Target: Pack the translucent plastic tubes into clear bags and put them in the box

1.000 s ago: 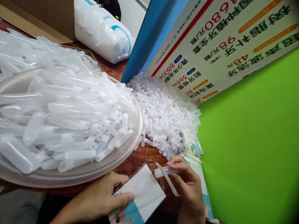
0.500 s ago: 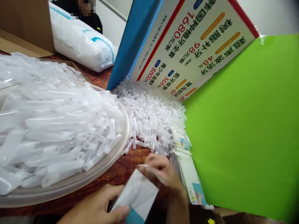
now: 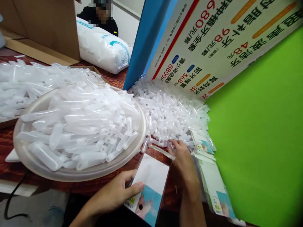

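- Since half a second ago, right hand (image 3: pixel 182 157) has reached forward to the small cap pile (image 3: pixel 170 116), fingers spread on it.
- Left hand (image 3: pixel 118 192) pinches the clear card pouch (image 3: pixel 150 186) at the table's near edge.
- Best to pick a single cap while holding the pouch mouth open.

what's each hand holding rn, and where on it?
Left hand pinches the clear card sleeve at its left edge. Right hand holds nothing, fingers reaching into the small caps.

A single head-worn camera looks forward and down from close above a wooden table (image 3: pixel 123 171), tilted slightly, taking in the person's two hands at the bottom edge and upright printed boards (image 3: pixel 213 41) closing off the right side.
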The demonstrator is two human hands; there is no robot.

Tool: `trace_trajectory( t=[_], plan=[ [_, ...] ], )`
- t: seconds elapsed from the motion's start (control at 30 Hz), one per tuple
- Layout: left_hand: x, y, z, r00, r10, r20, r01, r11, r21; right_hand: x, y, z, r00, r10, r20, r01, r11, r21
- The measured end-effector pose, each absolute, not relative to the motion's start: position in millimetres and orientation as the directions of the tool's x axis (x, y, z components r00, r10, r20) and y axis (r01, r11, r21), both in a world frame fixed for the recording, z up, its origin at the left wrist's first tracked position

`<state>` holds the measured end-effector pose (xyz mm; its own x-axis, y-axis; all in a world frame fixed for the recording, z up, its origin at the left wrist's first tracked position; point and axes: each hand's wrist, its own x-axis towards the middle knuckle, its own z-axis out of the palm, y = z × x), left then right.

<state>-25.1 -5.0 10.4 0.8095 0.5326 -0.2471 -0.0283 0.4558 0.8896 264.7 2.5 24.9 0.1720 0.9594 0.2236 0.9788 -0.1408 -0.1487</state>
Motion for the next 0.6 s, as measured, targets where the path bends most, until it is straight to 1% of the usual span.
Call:
trace_trajectory(
  t=[0.1,0.2,0.27,0.37,0.43,0.47,0.53,0.57,0.6],
  plan=[
    [-26,-5,11,0.807,0.529,-0.262,-0.019,0.466,0.885,256,1,25,0.174,0.965,0.197,0.985,-0.167,-0.049],
    [-25,-6,9,0.805,0.528,-0.272,0.026,0.426,0.904,248,-3,21,0.204,0.954,0.218,0.978,-0.209,0.0],
    [-24,-6,5,0.807,0.522,-0.276,0.048,0.408,0.912,246,-6,17,0.242,0.943,0.231,0.969,-0.247,-0.005],
    [-24,-5,-2,0.811,0.515,-0.277,0.043,0.419,0.907,250,-8,13,0.3,0.919,0.257,0.954,-0.292,-0.069],
    [-26,-6,-5,0.803,0.52,-0.292,0.05,0.429,0.902,254,-12,12,0.326,0.894,0.307,0.944,-0.292,-0.152],
    [-27,-6,-5,0.795,0.519,-0.314,0.069,0.437,0.897,255,-17,12,0.351,0.867,0.354,0.932,-0.288,-0.22],
    [-29,-9,0,0.751,0.537,-0.385,0.127,0.455,0.881,256,-37,12,0.454,0.757,0.47,0.868,-0.257,-0.425],
    [-28,-11,7,0.707,0.561,-0.431,0.159,0.467,0.87,254,-53,13,0.538,0.671,0.511,0.804,-0.224,-0.551],
    [-25,-13,16,0.646,0.6,-0.472,0.191,0.471,0.861,251,-72,13,0.637,0.566,0.523,0.717,-0.184,-0.673]
  ],
)
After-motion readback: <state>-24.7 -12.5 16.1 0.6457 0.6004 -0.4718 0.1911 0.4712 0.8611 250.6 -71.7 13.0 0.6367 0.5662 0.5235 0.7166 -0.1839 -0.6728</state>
